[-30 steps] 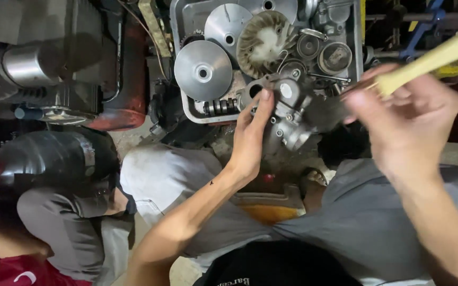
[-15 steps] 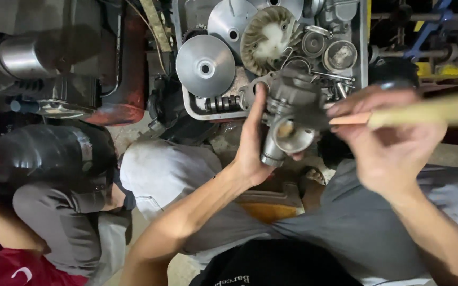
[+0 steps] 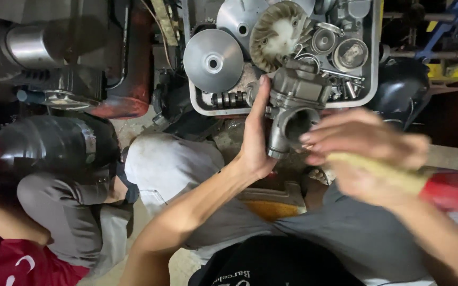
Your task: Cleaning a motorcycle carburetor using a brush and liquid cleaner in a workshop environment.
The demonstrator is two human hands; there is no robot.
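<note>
My left hand (image 3: 254, 135) grips a grey metal carburetor (image 3: 294, 103) from its left side, holding it upright with its round bore facing me. My right hand (image 3: 369, 153) is blurred just right of the carburetor, fingers close to the bore, and it holds a brush with a pale wooden handle (image 3: 377, 172) and a red end (image 3: 451, 190). Both hands are over my lap, in front of a grey tray (image 3: 200, 103).
The tray holds a round metal pulley disc (image 3: 213, 60), a finned fan wheel (image 3: 279, 34) and several small engine parts. An engine and red vehicle body (image 3: 128, 79) lie at upper left. Another person in grey trousers (image 3: 59, 212) and red top squats at lower left.
My left hand has lifted the carburetor and turned its bore toward me. My right hand swung the brush from pointing up-right down to lie low across the right side.
</note>
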